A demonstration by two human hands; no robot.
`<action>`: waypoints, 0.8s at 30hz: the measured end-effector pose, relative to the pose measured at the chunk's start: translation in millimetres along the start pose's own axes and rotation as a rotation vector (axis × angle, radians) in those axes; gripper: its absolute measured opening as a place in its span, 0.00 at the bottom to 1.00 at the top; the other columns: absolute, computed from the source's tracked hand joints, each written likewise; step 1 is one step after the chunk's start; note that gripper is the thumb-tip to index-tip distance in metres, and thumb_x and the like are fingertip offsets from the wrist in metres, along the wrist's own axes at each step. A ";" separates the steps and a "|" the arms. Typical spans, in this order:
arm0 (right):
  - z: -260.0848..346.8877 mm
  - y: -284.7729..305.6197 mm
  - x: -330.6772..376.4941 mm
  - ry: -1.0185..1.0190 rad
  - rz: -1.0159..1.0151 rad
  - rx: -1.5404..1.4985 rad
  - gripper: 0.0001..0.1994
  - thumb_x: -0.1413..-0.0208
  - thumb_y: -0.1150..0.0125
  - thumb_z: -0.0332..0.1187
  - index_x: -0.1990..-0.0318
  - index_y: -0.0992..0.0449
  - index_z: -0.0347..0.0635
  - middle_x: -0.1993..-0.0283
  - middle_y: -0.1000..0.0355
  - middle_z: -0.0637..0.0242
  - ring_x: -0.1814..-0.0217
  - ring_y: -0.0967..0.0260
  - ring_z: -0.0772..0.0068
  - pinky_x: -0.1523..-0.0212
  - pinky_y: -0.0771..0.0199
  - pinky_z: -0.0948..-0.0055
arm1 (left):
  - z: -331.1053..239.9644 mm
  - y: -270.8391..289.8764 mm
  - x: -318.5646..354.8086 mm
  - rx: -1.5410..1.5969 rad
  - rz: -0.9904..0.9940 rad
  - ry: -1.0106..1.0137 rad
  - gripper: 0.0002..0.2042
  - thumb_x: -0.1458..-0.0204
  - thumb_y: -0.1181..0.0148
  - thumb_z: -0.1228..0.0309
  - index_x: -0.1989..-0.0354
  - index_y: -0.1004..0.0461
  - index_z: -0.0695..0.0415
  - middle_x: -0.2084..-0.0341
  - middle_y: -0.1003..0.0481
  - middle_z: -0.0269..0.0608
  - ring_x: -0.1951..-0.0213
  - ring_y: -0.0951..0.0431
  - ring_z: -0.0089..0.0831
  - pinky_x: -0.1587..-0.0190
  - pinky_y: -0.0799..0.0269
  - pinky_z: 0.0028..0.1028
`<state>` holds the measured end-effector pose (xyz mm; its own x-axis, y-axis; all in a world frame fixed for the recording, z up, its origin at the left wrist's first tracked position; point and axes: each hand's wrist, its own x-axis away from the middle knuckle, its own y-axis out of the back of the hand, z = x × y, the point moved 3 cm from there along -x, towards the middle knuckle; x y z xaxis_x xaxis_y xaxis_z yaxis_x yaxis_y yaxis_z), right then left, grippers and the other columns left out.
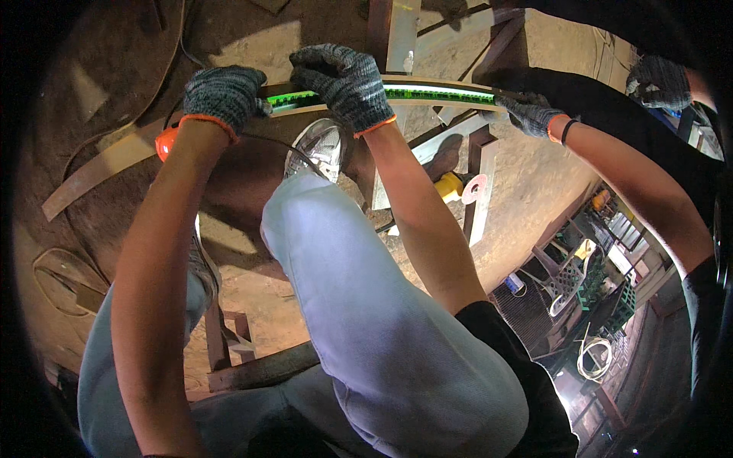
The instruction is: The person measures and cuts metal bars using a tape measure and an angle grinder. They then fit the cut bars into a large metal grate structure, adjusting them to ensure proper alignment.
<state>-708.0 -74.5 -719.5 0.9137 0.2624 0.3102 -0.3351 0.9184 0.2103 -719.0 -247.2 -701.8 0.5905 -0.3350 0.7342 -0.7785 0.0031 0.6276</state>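
Observation:
My left hand point(223, 95) wears a grey knit glove with an orange cuff and grips the near end of a long green spirit level point(427, 93). My right hand point(342, 82), gloved the same way, presses down on the level a little further along. The level lies along a long flat metal strip point(99, 166) that runs across the dirt floor. A second person's gloved hand point(532, 113) holds the far end of the level at the right. An orange object point(166, 142) shows just under my left wrist.
My knee in light trousers and a grey shoe point(319, 145) are below the level. A yellow angle grinder point(458, 185) lies by upright metal frame pieces point(481, 183). Metal bars point(252, 370) lie near my feet. Crates, a plastic chair and coiled cable point(594, 355) stand at lower right.

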 end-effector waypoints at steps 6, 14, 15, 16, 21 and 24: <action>9.4 5.0 3.5 0.003 -0.036 0.073 0.10 0.52 0.37 0.26 0.60 0.23 0.37 0.63 0.24 0.62 0.62 0.27 0.77 0.60 0.25 0.76 | 7.2 -1.4 35.0 -0.099 -0.221 0.010 0.17 0.51 0.47 0.68 0.51 0.32 0.49 0.56 0.29 0.44 0.51 0.29 0.41 0.49 0.35 0.39; 10.3 18.3 4.1 0.040 -0.151 0.091 0.11 0.55 0.35 0.28 0.62 0.23 0.39 0.64 0.25 0.62 0.64 0.28 0.74 0.61 0.26 0.74 | 18.1 -17.7 36.8 -0.116 -0.080 0.043 0.17 0.46 0.56 0.73 0.47 0.35 0.48 0.50 0.32 0.43 0.47 0.33 0.43 0.46 0.36 0.39; 9.2 21.6 3.8 0.051 -0.169 0.121 0.11 0.55 0.34 0.29 0.62 0.23 0.38 0.65 0.25 0.62 0.64 0.28 0.74 0.61 0.26 0.75 | 20.8 -22.8 38.6 -0.130 -0.138 0.029 0.18 0.46 0.56 0.73 0.46 0.35 0.48 0.48 0.33 0.43 0.46 0.33 0.42 0.46 0.37 0.39; 3.2 23.4 3.4 -0.053 -0.154 0.017 0.12 0.55 0.34 0.29 0.61 0.23 0.39 0.65 0.25 0.62 0.64 0.28 0.76 0.62 0.26 0.75 | 24.7 -30.8 40.5 -0.144 -0.195 0.015 0.18 0.46 0.57 0.73 0.45 0.36 0.47 0.47 0.34 0.43 0.45 0.34 0.42 0.45 0.37 0.39; 10.1 25.6 3.4 -0.010 -0.153 0.091 0.11 0.53 0.36 0.28 0.60 0.23 0.39 0.65 0.25 0.64 0.65 0.28 0.77 0.62 0.26 0.76 | 21.5 -16.8 43.2 -0.160 -0.139 0.002 0.19 0.45 0.60 0.73 0.44 0.36 0.45 0.43 0.36 0.40 0.43 0.36 0.39 0.42 0.40 0.38; 8.3 22.7 0.8 -0.027 -0.120 0.031 0.11 0.52 0.36 0.28 0.59 0.23 0.39 0.64 0.24 0.64 0.65 0.28 0.78 0.62 0.25 0.76 | 22.5 -16.1 45.8 -0.176 -0.126 0.008 0.19 0.44 0.62 0.73 0.45 0.35 0.45 0.43 0.36 0.38 0.43 0.35 0.39 0.42 0.41 0.39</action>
<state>-716.8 -55.9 -706.7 0.9413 0.1433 0.3056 -0.2316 0.9329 0.2759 -684.2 -283.8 -684.1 0.6832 -0.3358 0.6484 -0.6494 0.1267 0.7498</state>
